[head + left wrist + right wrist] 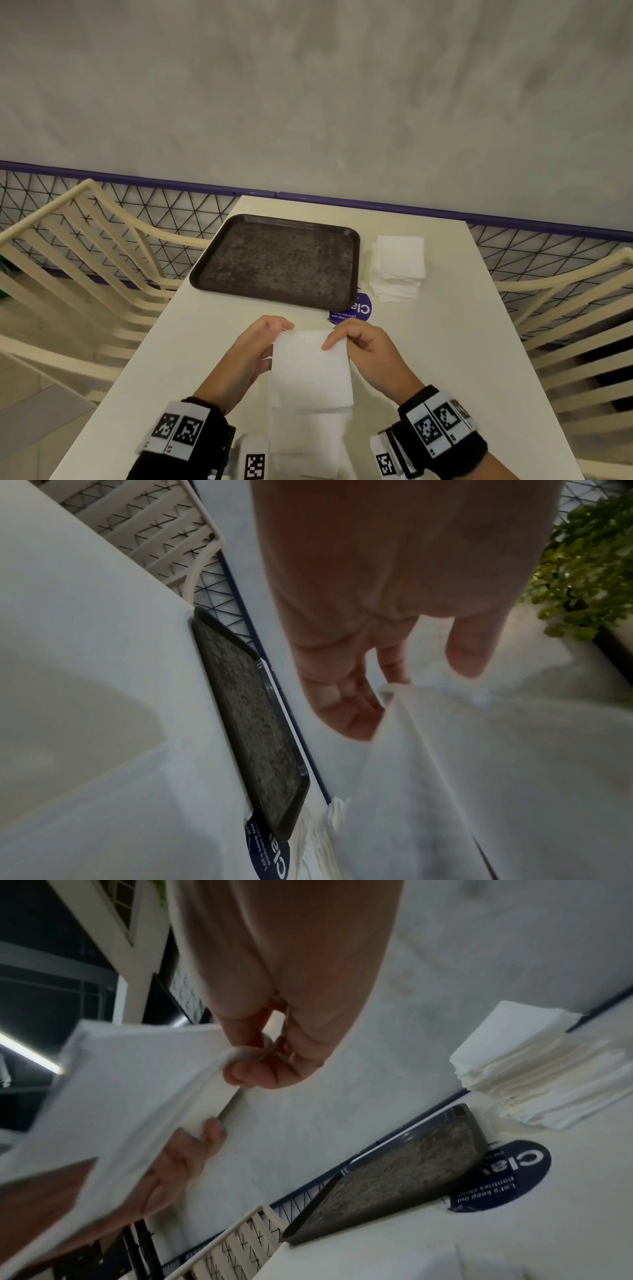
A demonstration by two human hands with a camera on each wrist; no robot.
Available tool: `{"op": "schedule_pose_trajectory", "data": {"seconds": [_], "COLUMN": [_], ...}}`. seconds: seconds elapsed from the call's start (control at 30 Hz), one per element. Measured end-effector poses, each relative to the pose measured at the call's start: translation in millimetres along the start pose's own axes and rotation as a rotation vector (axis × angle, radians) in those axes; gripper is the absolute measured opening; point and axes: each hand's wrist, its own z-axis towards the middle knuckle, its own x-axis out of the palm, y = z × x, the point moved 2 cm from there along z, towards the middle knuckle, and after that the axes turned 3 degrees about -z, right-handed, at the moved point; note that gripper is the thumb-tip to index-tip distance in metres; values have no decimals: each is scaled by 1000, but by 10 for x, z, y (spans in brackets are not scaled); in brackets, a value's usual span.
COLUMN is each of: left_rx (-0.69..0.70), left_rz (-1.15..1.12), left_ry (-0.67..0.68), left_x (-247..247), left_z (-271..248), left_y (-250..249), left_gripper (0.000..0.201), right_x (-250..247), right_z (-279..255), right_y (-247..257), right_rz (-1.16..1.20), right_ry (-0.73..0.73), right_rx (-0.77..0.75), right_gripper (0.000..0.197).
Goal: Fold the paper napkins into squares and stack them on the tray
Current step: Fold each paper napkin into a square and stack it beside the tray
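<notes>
A white paper napkin [310,370] is held up above the near part of the table, its lower part hanging down towards the edge. My left hand [265,334] pinches its top left corner; my right hand [346,337] pinches its top right corner. The right wrist view shows thumb and forefinger of the right hand [260,1066] clamped on the napkin [130,1085]. In the left wrist view the left hand [359,707] meets the napkin [479,764] at its edge. A dark speckled tray [277,262] lies bare beyond my hands. A pile of white napkins [399,267] sits right of the tray.
The table [462,342] is white, with a round purple sticker [352,311] partly under the tray's near right corner. Cream slatted chairs [85,260] stand on both sides. A wire mesh fence with a purple rail [513,219] runs behind the table, against a grey wall.
</notes>
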Motion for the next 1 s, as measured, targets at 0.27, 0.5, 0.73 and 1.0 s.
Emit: {"op": "schedule_pose_trajectory", "data": {"seconds": [0.27,0.5,0.73,1.0], "left_rx": [149,449,542,488], "left_rz": [139,486,624,654], "left_ry": [-140,-124,-74,-175], "left_x": [45,117,156,88], "left_z": [15,-41,-40,-30], "left_y": [-53,-156,-184,-222], "left_gripper": [23,20,26,16], "right_x": [-45,-85,9,-50], "right_z": [-33,4,74,89], "right_y": [158,323,330,361], "right_rz": [-128,-122,-355,-539], "right_ry": [62,209,122,95], "right_rx": [-58,23,-94,-212], "right_gripper": [46,28,19,44]}}
